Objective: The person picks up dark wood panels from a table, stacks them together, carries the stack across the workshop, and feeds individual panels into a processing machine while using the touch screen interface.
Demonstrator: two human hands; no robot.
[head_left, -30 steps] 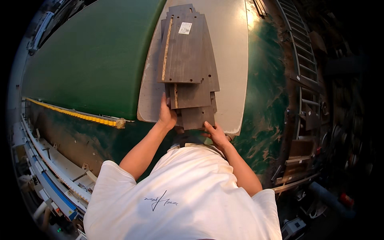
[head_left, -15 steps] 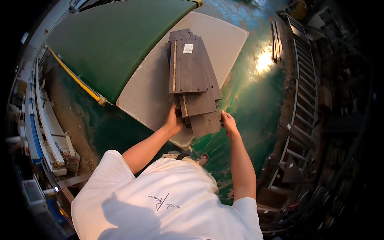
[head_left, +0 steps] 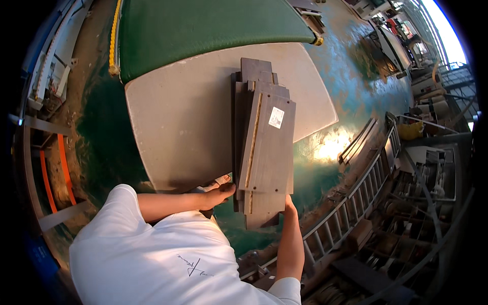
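Between my hands is a stack of dark brown boards [head_left: 274, 152], unevenly piled, some ends sticking out past others. The top board carries a white label [head_left: 276, 117], a long light-coloured groove and small dark holes. My left hand [head_left: 219, 195] grips the stack's near left side, its thumb against the edges. My right hand [head_left: 290, 204] holds the near right side, with most fingers hidden behind the boards. Beyond and left of the stack lies a pale grey flat panel [head_left: 178, 117]. I cannot tell whether the stack's far end touches it.
A green conveyor belt [head_left: 213, 30] with a yellow edge strip [head_left: 115, 40] adjoins the panel's far side. Right of me, a metal roller rack [head_left: 345, 208] runs along the green floor, with narrow dark strips [head_left: 358, 141] beside it. Orange bars [head_left: 65, 168] stand at the left.
The view has turned to the right. My hands and the stack have swung right with it and come nearer my body, and the stack now tilts differently across the panel.
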